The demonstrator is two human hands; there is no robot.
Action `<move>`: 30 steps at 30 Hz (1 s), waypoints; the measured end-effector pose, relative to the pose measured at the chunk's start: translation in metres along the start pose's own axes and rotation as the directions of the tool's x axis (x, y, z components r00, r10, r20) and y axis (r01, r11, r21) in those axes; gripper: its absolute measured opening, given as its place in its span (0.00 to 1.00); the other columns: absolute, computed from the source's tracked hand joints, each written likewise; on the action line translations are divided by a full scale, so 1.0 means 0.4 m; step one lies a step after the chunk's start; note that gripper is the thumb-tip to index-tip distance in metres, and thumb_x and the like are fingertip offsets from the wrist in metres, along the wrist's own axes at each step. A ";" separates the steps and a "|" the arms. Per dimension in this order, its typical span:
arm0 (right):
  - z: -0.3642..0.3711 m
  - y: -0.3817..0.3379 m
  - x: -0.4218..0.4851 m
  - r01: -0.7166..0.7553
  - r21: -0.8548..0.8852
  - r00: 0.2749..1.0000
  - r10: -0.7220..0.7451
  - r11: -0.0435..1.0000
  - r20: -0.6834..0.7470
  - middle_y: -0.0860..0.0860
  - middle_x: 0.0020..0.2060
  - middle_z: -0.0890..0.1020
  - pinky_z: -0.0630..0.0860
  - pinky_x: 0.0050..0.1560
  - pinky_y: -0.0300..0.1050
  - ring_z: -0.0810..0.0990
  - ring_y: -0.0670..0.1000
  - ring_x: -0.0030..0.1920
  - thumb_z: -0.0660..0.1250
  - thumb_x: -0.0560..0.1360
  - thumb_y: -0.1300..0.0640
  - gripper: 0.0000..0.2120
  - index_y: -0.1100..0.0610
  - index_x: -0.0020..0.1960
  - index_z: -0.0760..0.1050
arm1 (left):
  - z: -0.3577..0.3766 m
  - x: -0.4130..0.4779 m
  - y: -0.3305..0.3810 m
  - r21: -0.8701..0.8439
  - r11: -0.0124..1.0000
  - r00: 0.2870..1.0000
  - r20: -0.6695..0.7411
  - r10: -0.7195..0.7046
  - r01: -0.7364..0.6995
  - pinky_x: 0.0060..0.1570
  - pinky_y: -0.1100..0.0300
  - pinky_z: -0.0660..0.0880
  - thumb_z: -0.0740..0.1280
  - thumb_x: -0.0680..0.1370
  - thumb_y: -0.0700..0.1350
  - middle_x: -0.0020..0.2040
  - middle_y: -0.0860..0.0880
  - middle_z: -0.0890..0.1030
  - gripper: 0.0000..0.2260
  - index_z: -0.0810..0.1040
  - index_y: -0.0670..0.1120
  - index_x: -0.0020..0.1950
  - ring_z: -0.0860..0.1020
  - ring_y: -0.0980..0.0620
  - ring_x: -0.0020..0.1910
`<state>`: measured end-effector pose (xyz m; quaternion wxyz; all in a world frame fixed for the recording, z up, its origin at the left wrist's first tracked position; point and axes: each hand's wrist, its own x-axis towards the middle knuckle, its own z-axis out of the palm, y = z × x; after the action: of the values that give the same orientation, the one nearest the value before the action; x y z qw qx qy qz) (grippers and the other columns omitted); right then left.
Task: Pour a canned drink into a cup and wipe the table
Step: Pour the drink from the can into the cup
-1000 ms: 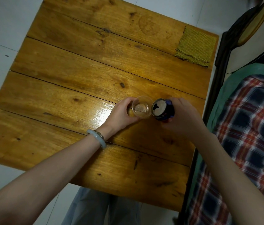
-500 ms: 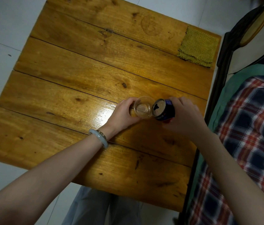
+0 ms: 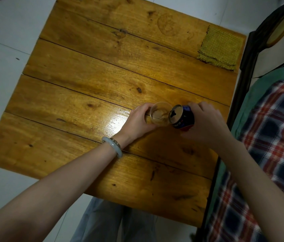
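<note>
The left grip [image 3: 140, 119] wraps the clear cup [image 3: 160, 114], which stands on the counter [image 3: 85, 84]. The right grip [image 3: 205, 124] clasps the blue can [image 3: 184, 118], tipped with its mouth just over the cup's rim opposite the left grip; a thin brown stream runs in. A shallow tilt and slow flow should stop foam spilling over. The yellow cloth [image 3: 221, 48] lies well beyond the right grip, at the far corner, ready for wiping.

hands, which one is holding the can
The right hand holds the tilted blue can. The left hand, the one with a bracelet on its wrist, holds the clear cup instead.
</note>
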<state>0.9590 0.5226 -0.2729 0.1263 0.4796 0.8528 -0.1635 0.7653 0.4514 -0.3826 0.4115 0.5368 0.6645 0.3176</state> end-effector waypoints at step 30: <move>-0.002 0.004 -0.007 0.020 -0.030 1.000 -0.020 0.999 -0.001 0.55 0.53 0.72 0.60 0.48 0.44 0.68 0.53 0.52 0.73 0.63 0.45 0.35 0.55 0.67 0.66 | 0.000 -0.001 0.002 -0.001 1.000 1.000 -0.006 -0.005 0.005 0.58 0.46 0.72 0.76 0.66 0.52 0.56 0.55 0.78 0.25 0.73 0.52 0.60 0.75 0.53 0.57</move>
<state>0.9618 0.5218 -0.2714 0.1313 0.4691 0.8601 -0.1515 0.7657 0.4513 -0.3816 0.4104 0.5341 0.6669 0.3185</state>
